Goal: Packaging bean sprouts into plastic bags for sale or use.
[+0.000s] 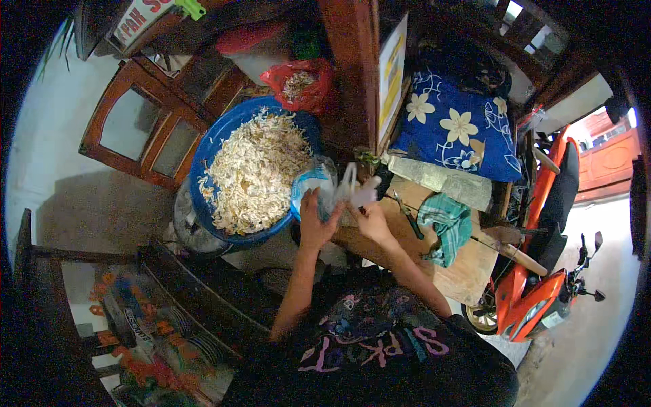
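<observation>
Bag (327, 191), seemingly, in hands (317, 227); tub rim (197, 178) near

Your plastic bag (312, 182) shows blue and white; the tub (197, 178) is blue, the cushion (449, 108) blue with cream flowers (459, 127).

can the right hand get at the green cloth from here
Probably yes: the right hand looks busy with whitish plastic, but only pliers seem to lie between it and the green cloth.
</observation>
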